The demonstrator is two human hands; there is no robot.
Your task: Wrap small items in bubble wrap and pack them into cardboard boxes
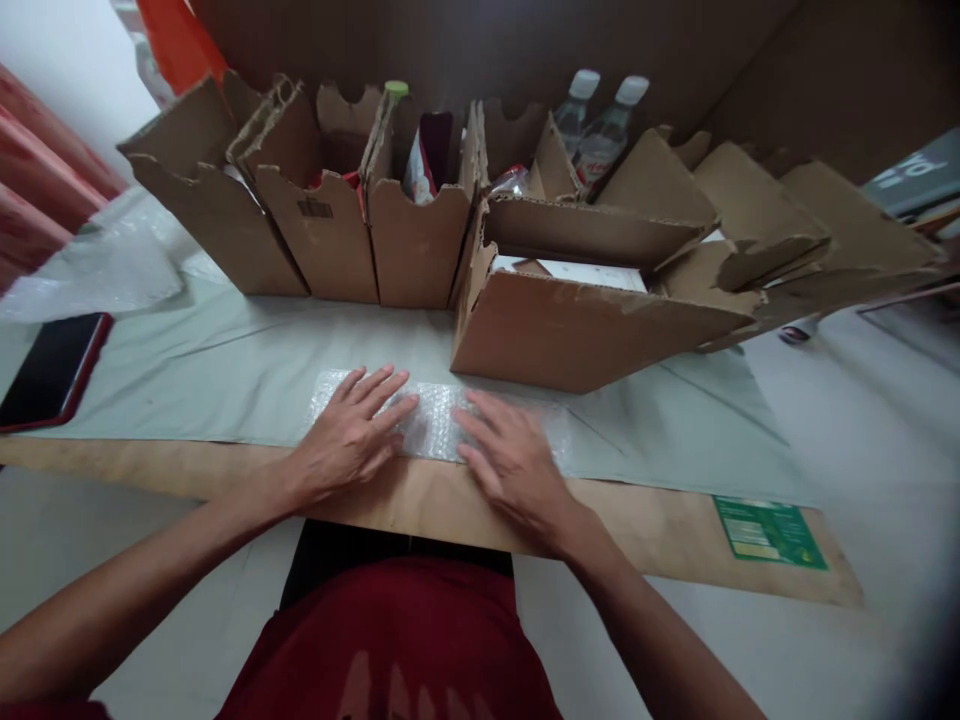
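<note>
A strip of bubble wrap lies flat near the front edge of the cloth-covered table. My left hand rests on its left part, fingers spread and pointing away from me. On the right part lies my right hand, its fingers apart and slightly smeared by motion. Neither hand grips anything. Just beyond the strip stands a low cardboard box with a white item inside.
Several upright cardboard holders line the back, some containing packets. Two clear bottles with white caps stand behind. A phone lies at left beside loose bubble wrap. The board's front edge carries a green label.
</note>
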